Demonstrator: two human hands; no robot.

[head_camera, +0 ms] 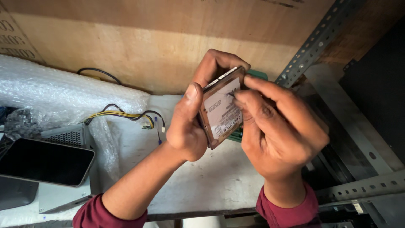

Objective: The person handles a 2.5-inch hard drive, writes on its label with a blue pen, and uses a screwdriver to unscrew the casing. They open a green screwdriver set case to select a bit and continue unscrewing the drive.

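Note:
A small flat hard drive (221, 112) with a white label and a brown metal rim is held upright in front of me, above a white work surface (211, 181). My left hand (190, 122) grips it from the left, thumb along its edge and fingers curled over the top. My right hand (274, 131) is at the drive's right side, its fingertips pinched together on the label near the top. Whether they hold a small tool or part is too small to tell. Both sleeves are dark red.
A dark phone or tablet (44, 162) lies on a grey metal box (63, 185) at the left. Bubble wrap (63, 90) and a bundle of yellow and black wires (126, 115) lie behind. A slotted metal rack (329, 33) stands at the right. A wooden board (147, 46) forms the back.

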